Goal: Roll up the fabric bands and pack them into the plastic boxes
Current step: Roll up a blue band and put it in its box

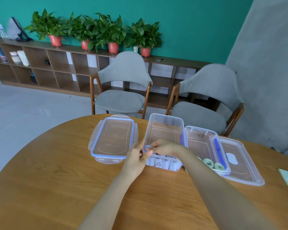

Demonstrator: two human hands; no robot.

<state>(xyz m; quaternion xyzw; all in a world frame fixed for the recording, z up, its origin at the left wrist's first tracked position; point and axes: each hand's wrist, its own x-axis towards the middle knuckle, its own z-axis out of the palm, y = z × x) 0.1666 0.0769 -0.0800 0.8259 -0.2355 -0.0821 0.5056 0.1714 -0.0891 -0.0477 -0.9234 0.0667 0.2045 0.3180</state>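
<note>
Landmark: the middle box (165,130), clear plastic, open, on the round wooden table (56,188).
Blue band (147,148): a small roll held at the near left corner of the middle box, at its rim.
My left hand (136,161): fingers curled, thumb pressed against the roll.
My right hand (163,146): reaching over the near wall of the middle box, fingertips pinching the same roll.
Packed rolls (163,161): white and dark, lined along the near wall inside the middle box.
Blue-rimmed lid (112,138): flat, just left of the middle box.
Second box (204,145): touching its right side, with green rolls (213,164) at the near end.
Clear lid (239,161): further right.
</note>
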